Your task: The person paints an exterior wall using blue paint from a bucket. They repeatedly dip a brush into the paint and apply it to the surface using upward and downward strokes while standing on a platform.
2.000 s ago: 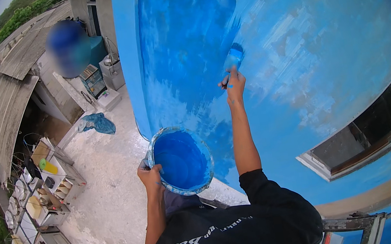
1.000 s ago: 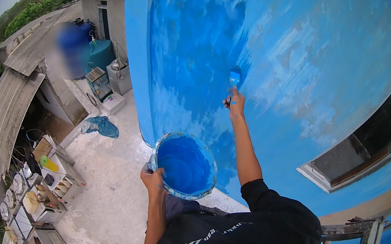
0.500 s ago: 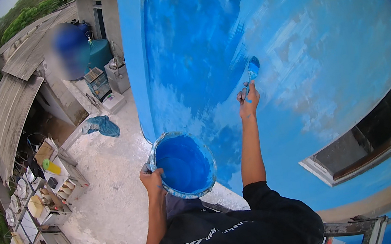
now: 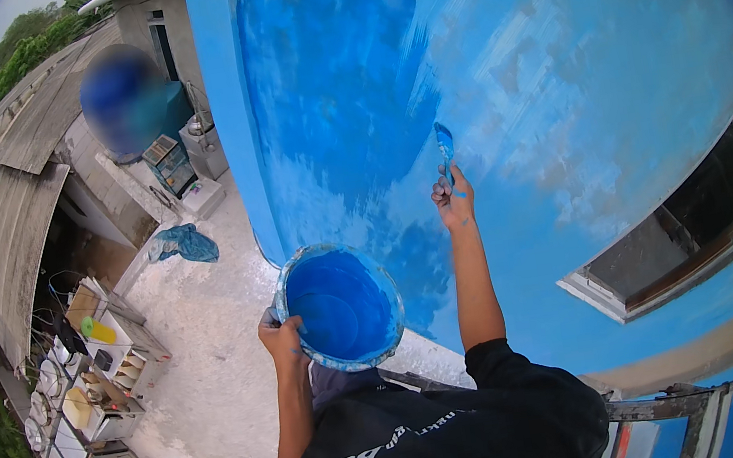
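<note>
My left hand [image 4: 283, 339] grips the near left rim of a bucket [image 4: 394, 292], its thumb hooked over the inside edge. Blue paint coats the inner walls, and some paint [image 4: 328, 323] lies in the bottom. In front of my body, the bucket tilts so its mouth faces up toward me. My right hand [image 4: 453, 196] is closed round the handle of a paintbrush [image 4: 446, 145], its blue-smeared bristles pointing up at the wall. Behind it, the wall [image 4: 335, 74] carries a dark blue fresh patch on the left and paler, streaky blue on the right.
A window [image 4: 684, 222] is set into the wall at right. Lower right stands a worn wooden frame [image 4: 663, 407]. On the pale floor to the left lie a blue cloth or sheet [image 4: 186, 244] and a cluttered rack of dishes [image 4: 94, 389]. Corrugated roofs [image 4: 21, 235] extend beyond.
My right hand and the brush have shifted left and slightly down along the wall, and the brush has turned more edge-on. The bucket stays in my left hand, nearly unmoved. The view has turned slightly.
</note>
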Tool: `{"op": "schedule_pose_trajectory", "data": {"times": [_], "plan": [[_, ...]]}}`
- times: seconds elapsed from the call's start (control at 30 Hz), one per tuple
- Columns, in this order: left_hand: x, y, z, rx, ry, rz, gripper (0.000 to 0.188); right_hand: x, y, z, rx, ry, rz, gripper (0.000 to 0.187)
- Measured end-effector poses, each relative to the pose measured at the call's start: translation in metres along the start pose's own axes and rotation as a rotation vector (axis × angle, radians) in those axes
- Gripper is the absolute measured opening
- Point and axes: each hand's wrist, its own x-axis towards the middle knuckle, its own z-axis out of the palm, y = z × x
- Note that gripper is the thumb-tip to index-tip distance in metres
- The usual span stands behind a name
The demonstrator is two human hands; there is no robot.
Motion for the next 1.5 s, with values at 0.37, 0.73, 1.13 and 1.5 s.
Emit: {"op": "schedule_pose_trajectory", "data": {"times": [0.37,0.73,1.13,1.5], "plan": [[-0.003,0.002,0.005,0.053,-0.019,0.005,0.017,-0.013,-0.017,0.004,0.063,-0.048,-0.181,0.034],[-0.006,-0.003,-0.004,0.017,-0.007,0.023,0.015,-0.019,-0.018,-0.001,0.053,0.036,-0.206,0.031],[-0.009,-0.003,-0.002,-0.03,0.037,0.027,0.017,-0.02,-0.023,0.001,0.05,0.059,-0.084,0.036],[-0.012,0.002,-0.003,-0.006,-0.006,0.015,0.017,-0.017,-0.026,-0.008,0.063,0.018,-0.131,0.034]]}}
